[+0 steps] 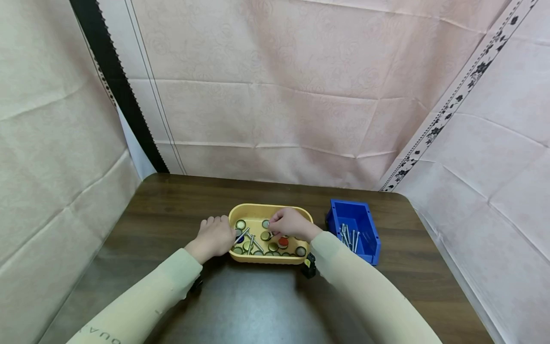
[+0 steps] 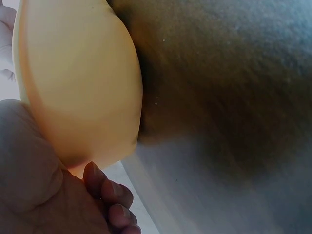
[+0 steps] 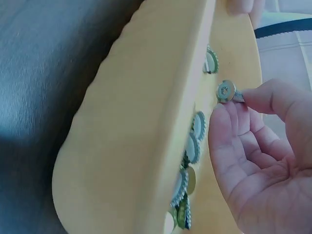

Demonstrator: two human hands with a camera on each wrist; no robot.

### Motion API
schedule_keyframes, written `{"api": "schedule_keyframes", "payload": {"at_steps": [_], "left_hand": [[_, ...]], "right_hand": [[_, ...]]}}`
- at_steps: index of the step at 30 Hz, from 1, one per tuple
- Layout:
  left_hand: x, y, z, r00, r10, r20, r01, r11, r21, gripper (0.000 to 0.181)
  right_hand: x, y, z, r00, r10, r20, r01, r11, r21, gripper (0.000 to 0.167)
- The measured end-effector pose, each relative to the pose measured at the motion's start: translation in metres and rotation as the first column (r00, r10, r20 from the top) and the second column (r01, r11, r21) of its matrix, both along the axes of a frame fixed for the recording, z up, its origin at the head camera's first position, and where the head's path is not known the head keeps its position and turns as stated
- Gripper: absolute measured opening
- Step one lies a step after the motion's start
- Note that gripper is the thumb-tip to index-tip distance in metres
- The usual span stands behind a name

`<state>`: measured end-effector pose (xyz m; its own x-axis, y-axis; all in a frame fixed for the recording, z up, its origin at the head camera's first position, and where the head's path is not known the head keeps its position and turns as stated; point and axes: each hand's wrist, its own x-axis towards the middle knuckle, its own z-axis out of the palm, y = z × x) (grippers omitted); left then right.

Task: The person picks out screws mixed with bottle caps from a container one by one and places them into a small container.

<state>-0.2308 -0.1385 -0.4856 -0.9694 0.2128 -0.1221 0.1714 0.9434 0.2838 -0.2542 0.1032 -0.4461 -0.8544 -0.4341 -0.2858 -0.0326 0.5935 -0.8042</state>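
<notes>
A yellow plastic tub [image 1: 267, 260] stands on the table, with bottle caps [image 1: 240, 224] and several long bolts [image 1: 258, 245] lying in it. At its left end my left hand [image 1: 216, 236] grips the rim; the left wrist view shows fingertips [image 2: 117, 192] curled by the tub's end. Over the tub's right half is my right hand [image 1: 294, 223]. It pinches a bolt [image 3: 225, 91] between thumb and fingers, the round socketed head turned toward the right wrist camera. One red cap [image 1: 283, 242] lies below that hand.
A blue bin [image 1: 373, 239] stands to the right of the tub, beyond my right forearm, and several bolts [image 1: 355, 241] lie in it. The dark wooden table [image 1: 172, 200] is enclosed by hanging pale cloth [image 1: 275, 119] at the back and sides.
</notes>
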Motion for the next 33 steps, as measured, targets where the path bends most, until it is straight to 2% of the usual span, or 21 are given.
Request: {"api": "schedule_keyframes", "payload": {"at_steps": [5, 17, 27, 33], "left_hand": [[0.001, -0.001, 0.001, 1.0, -0.009, 0.001, 0.009, 1.0, -0.002, 0.034], [0.0, -0.001, -0.001, 1.0, -0.002, 0.012, 0.002, 1.0, 0.004, 0.038], [-0.001, -0.002, -0.001, 1.0, 0.0, 0.013, 0.0, 1.0, 0.006, 0.039], [0.0, -0.002, -0.001, 1.0, -0.005, 0.011, 0.005, 1.0, 0.017, 0.035]], "right_hand": [[0.0, 0.012, 0.001, 0.999, -0.041, -0.01, 0.041, 0.999, -0.011, 0.021], [-0.002, 0.048, 0.01, 0.994, -0.096, 0.043, 0.1, 0.991, -0.085, 0.016], [-0.003, 0.086, 0.015, 0.977, -0.204, 0.063, 0.209, 0.975, -0.07, 0.03], [0.002, 0.111, 0.019, 0.964, -0.263, 0.05, 0.266, 0.959, -0.1, 0.028]]}}
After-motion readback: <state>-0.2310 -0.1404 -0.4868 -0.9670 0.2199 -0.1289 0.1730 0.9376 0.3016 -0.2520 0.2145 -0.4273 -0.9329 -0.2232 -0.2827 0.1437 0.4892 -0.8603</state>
